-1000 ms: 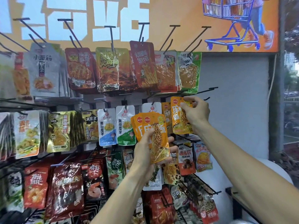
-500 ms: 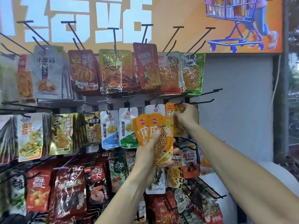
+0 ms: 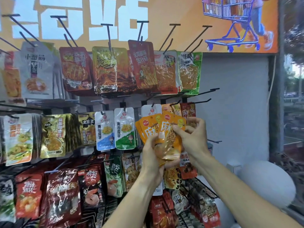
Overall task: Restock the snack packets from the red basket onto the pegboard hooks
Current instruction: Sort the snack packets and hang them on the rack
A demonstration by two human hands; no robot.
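Orange snack packets (image 3: 162,137) fanned in front of the pegboard's middle row, gripped low by left hand (image 3: 152,155), front packet pinched near its top by right hand (image 3: 193,137). Hands close together. Bare hooks (image 3: 199,102) just above.

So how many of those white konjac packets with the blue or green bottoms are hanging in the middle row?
2: blue-bottomed white packet left, green-bottomed white packet right beside it. More may hang hidden behind each.

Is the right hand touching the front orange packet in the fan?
Touching. The head view shows the right hand with thumb and index finger pinching the front orange packet of the fan that the left hand grips from below.
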